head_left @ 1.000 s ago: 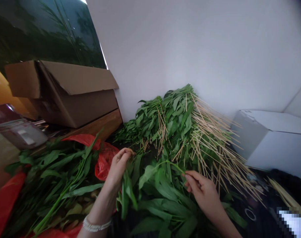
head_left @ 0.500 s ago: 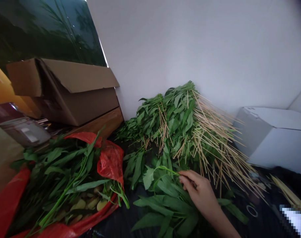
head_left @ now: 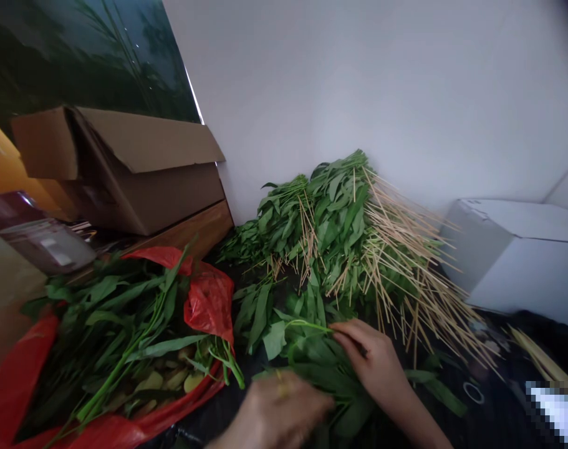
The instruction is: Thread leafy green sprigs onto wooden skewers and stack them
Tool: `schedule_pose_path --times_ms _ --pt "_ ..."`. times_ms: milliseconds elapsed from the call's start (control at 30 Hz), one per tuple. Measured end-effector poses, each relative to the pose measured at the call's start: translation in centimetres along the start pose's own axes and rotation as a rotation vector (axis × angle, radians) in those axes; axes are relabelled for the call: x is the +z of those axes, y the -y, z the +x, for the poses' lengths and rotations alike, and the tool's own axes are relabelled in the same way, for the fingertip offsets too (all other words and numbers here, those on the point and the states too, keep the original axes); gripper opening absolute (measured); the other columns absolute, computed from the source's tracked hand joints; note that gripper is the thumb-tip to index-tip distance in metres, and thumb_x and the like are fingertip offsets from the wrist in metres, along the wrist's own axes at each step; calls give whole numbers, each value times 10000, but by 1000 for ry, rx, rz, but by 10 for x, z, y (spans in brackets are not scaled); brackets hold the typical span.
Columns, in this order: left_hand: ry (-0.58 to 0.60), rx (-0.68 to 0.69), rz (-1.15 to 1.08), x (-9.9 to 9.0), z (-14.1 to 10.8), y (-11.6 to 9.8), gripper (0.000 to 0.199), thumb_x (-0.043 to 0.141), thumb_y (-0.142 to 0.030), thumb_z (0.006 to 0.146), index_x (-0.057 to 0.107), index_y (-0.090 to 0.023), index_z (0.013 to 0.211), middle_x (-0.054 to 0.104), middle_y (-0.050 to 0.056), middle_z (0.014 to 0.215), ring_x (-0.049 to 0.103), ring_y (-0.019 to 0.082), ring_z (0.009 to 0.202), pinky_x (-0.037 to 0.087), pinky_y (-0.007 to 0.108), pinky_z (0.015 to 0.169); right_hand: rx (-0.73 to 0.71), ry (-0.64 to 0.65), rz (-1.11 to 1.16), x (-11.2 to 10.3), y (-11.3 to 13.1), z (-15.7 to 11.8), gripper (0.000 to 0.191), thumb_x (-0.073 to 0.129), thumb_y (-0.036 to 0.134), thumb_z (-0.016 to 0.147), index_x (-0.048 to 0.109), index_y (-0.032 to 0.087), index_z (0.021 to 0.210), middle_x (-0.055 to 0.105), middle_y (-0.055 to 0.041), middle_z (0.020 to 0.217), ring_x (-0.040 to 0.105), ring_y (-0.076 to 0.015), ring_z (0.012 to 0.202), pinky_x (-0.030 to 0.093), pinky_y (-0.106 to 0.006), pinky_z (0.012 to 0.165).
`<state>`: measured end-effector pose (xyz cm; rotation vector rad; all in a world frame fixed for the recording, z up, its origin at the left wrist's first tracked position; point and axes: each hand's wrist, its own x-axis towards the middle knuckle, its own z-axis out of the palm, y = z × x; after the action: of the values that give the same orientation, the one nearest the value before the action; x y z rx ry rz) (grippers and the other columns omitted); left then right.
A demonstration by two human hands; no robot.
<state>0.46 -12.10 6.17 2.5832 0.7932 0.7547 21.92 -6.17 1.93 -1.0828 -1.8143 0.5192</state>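
Note:
My right hand (head_left: pixel 377 355) pinches the end of a thin green leaf stem (head_left: pixel 307 323) between thumb and fingers. A pale leaf droops from the stem's left end. My left hand (head_left: pixel 279 408), wearing a ring, is at the bottom, blurred by motion, over loose long green leaves (head_left: pixel 321 376). Whether it holds anything cannot be made out. Behind my hands, heaped leafy greens (head_left: pixel 337 199) carry many thin wooden skewers (head_left: pixel 409 255) fanning out to the right.
On the left, a red plastic bag (head_left: pixel 209 305) holds long leafy stems (head_left: pixel 129 349) and leaves. An open cardboard box (head_left: pixel 166 196) stands behind it on a wooden surface. A white box (head_left: pixel 522 262) is at the right, near a white ring (head_left: pixel 473 392) on the black surface.
My left hand has come into view from the bottom, over the leaves. My right hand, still pinching the stem, has shifted slightly left.

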Motion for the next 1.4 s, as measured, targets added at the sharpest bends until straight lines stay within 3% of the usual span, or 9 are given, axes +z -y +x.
schedule_pose_path --times_ms 133,333,467,633,833,967,1100,1233,1400 --pt "-230 -95 401 -24 32 32 314 443 -201 977 573 -221 1261 684 99 1119 583 235 1067 453 396 894 -42 10 -44 1 0 -1 184 502 221 947 683 220 980 657 -26 841 630 -156 759 468 -256 668" --pt "-12 -59 593 -10 47 62 183 504 -154 925 635 -196 1045 677 52 876 572 225 942 377 405 884 -107 1 -79 5 -6 -2 190 491 202 954 666 210 1026 654 -31 873 635 -157 807 482 -260 736" --pt "-8 -54 605 -2 47 67 97 546 -127 822 585 -178 750 616 35 764 529 208 817 374 377 822 -116 -1 -114 10 -8 -4 196 471 206 959 654 203 1028 660 -38 874 642 -168 805 481 -277 733" --pt "-160 -276 237 -6 57 72 190 437 -139 794 476 -189 615 516 5 640 472 178 705 356 307 679 -39 14 -72 14 0 -4 198 469 226 949 649 211 867 633 -6 732 628 -150 656 462 -257 620" --pt "-646 -603 -536 -40 65 96 231 392 -299 851 434 -205 644 438 -42 573 437 130 546 340 233 526 175 -43 88 3 -7 -1 202 486 308 940 642 200 870 613 10 681 593 -122 504 467 -232 504" --pt "-500 -511 -386 -49 68 79 230 414 -359 944 560 -200 864 591 -11 729 534 143 650 401 245 590 72 -73 -8 6 -11 -2 190 466 279 956 638 199 945 636 -19 785 633 -142 626 498 -246 589" --pt "-257 -206 128 -26 74 56 204 451 -268 972 645 -208 953 687 35 906 572 192 906 397 320 814 -132 -83 -238 15 -10 -6 230 400 224 988 626 194 1020 645 -57 879 648 -189 822 494 -314 780" --pt "-24 -51 458 -2 74 54 167 474 -233 970 639 -208 960 680 23 831 567 200 899 358 348 795 -216 -92 -408 18 -11 -10 242 388 204 992 622 173 1046 637 -77 874 635 -206 824 479 -339 794" --pt "8 -8 591 14 71 61 70 571 -180 863 590 -179 796 636 26 763 547 203 824 354 352 778 -211 -88 -472 20 -6 -11 260 378 200 992 636 172 985 631 -79 828 615 -203 761 466 -333 724"
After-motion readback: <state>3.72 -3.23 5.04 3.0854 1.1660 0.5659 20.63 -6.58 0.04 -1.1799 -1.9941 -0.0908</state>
